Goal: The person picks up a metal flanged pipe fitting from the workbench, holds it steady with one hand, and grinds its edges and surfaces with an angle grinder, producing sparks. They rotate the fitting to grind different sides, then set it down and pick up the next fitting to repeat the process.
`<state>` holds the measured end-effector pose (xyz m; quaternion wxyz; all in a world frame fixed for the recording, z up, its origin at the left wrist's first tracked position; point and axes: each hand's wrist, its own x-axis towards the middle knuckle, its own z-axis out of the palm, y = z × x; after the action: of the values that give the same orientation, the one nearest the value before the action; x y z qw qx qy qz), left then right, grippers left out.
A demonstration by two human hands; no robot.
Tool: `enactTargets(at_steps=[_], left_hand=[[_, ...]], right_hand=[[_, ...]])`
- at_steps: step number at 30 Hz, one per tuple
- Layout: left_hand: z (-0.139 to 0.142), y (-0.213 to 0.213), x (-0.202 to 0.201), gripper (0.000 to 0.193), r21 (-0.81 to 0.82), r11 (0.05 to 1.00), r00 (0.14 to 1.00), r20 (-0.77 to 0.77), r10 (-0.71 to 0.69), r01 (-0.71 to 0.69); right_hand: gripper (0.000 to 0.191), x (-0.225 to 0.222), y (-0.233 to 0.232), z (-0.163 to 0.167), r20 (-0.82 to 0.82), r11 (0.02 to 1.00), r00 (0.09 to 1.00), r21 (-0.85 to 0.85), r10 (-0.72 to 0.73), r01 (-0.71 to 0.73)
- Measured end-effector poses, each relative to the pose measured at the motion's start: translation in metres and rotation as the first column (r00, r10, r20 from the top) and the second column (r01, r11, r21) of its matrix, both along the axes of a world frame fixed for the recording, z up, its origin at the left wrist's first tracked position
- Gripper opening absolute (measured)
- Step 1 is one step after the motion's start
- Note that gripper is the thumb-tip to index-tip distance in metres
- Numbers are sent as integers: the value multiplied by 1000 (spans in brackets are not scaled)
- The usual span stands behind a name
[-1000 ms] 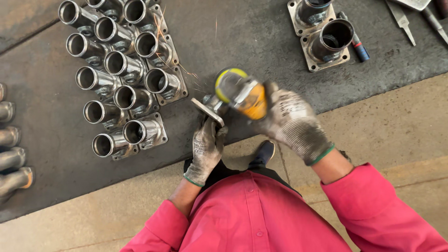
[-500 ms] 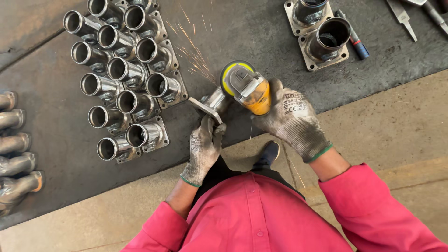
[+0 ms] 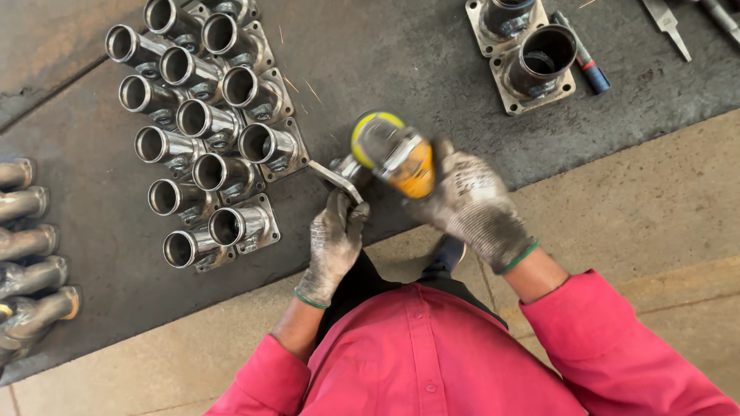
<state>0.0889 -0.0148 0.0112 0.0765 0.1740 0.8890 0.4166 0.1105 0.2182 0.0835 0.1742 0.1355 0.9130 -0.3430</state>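
The person in the pink jacket bends over a dark steel plate (image 3: pixel 432 69) that lies on the floor and serves here as the counter. I take the angle grinder (image 3: pixel 393 154) as the landmark. The right hand (image 3: pixel 474 204), in a grey glove, has its grip wrapped tight around the yellow body of the grinder, just behind and to the right of the disc guard. The left hand (image 3: pixel 335 243), also gloved, is below and a little to the left of the grinder; its grip is pressed together on the lower edge of a flanged metal fitting (image 3: pixel 337 176), pinching the flat flange.

This fitting lies directly under and left of the grinder's disc, touching it or almost touching, I think, because the guard hides the contact point. The long edge of the flange runs diagonally, from upper left to lower right, and points toward the left hand, which is the nearer hand to it. A few thin sparks (image 3: pixel 297 83) fly up and to the left of the grinder.

Left of the grinder stands a tight group of similar pipe fittings (image 3: pixel 204 131), their open mouths facing up-left. Up and to the right of it, well apart, sit two bigger flanged pieces (image 3: pixel 532 62) with a marker pen (image 3: pixel 582 54) beside them.
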Motion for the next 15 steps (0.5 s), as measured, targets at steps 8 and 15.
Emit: enactTargets(at_steps=[8, 15], left_hand=[[-1, -3, -5, 23, -6, 1000, 998, 58, -13, 14], [6, 0, -9, 15, 7, 1000, 997, 71, -31, 30]], right_hand=[[74, 6, 0, -5, -23, 997, 997, -11, -77, 76], [80, 5, -7, -10, 60, 998, 998, -54, 23, -20]])
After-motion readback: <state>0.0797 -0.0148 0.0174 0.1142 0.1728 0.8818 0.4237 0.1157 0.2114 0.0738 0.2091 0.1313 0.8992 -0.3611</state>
